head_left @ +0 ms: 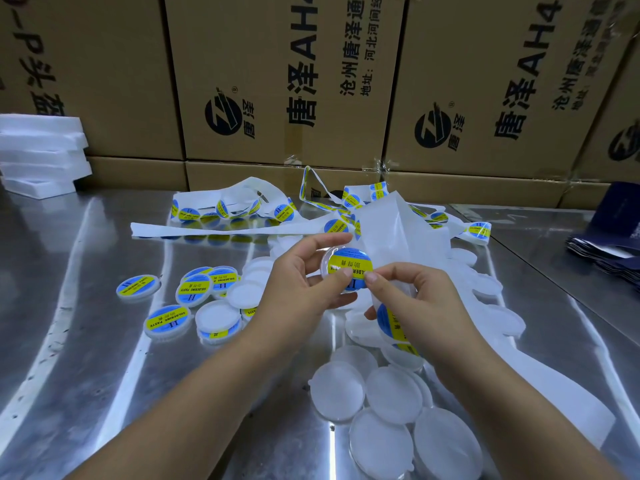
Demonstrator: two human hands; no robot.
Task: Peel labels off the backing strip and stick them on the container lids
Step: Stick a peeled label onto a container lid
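My left hand [301,282] grips a clear round container lid [329,261] above the steel table. A blue and yellow label [349,263] lies on the lid's face. My right hand [412,296] presses its thumb on the label's lower edge, and its curled fingers hold the white backing strip [391,223], which still carries a label [391,322] just under the hand. The strip runs up, loops to the back of the table and trails past my right forearm.
Several labelled lids [166,320] lie at the left of the steel table [86,341]. Unlabelled clear lids [391,396] are heaped near the front and at the right. Cardboard boxes [277,81] wall the back. White foam slabs [38,150] sit back left, dark pouches [609,254] at right.
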